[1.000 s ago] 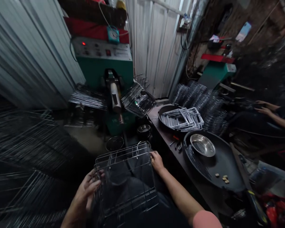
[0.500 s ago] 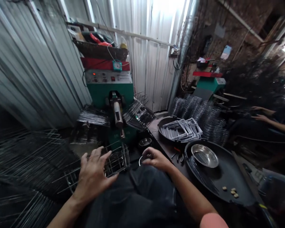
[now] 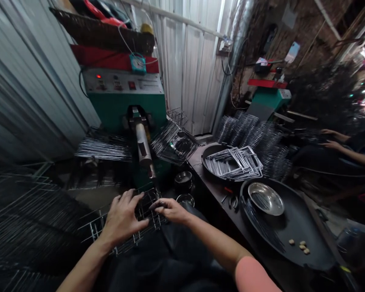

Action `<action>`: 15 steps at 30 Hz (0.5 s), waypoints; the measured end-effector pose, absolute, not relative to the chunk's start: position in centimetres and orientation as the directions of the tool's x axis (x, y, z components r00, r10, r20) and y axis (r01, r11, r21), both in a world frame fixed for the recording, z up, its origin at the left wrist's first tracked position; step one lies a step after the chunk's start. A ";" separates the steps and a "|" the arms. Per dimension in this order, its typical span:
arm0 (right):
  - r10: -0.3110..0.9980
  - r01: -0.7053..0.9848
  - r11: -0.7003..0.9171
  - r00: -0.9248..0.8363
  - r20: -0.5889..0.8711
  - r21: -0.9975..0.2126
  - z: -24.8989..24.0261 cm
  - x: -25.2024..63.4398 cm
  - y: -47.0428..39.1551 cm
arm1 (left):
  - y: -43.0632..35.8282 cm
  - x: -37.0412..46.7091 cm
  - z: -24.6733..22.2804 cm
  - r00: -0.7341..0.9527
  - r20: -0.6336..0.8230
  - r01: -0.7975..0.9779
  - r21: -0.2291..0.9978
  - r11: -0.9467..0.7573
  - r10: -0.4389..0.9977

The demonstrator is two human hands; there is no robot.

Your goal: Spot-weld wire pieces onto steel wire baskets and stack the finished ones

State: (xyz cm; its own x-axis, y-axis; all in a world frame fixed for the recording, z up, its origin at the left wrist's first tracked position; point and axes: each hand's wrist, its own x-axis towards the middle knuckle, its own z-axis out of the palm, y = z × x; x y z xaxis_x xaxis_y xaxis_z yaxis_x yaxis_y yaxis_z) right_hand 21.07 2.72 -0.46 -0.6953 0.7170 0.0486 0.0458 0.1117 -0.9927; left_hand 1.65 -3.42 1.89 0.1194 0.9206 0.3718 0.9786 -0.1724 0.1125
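Below a green machine (image 3: 106, 105) with a long electrode arm (image 3: 143, 144), a wire basket frame (image 3: 93, 231) lies over my lap. My left hand (image 3: 123, 217) rests on the near side of that frame, its thumb and fingers spread apart. Close to the electrode tip, my right hand (image 3: 167, 210) is at the frame's right part, its fingers pinched together. Whatever is between those fingertips is too small to make out. Small metal bowls (image 3: 183, 177) sit just beyond my right hand.
Bundled wires (image 3: 101, 149) and wire frames (image 3: 174, 142) flank the machine. On the right are a black tray of square wire frames (image 3: 235, 162), pliers (image 3: 233, 202), and a large pan (image 3: 310, 227) with a steel bowl (image 3: 266, 198). Another person's hands (image 3: 333, 144) show far right.
My right hand has moved left from the small bowls to the wire frame near the electrode. My left hand stays at the frame. The view has shifted closer to the machine.
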 end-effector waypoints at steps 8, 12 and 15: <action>0.566 0.117 0.487 -0.797 0.211 -0.865 -2.2 21.8 6.0 | -0.5 0.0 1.0 0.103 0.315 0.964 0.203 -0.173 0.943; 0.576 0.138 0.579 -0.767 0.284 -0.803 -3.1 21.0 6.8 | 0.3 -0.6 0.3 0.127 0.315 0.953 0.224 -0.203 0.941; 0.599 0.168 0.603 -0.741 0.303 -0.780 -3.5 20.6 6.6 | 0.7 -1.1 0.0 0.154 0.319 0.946 0.226 -0.233 0.935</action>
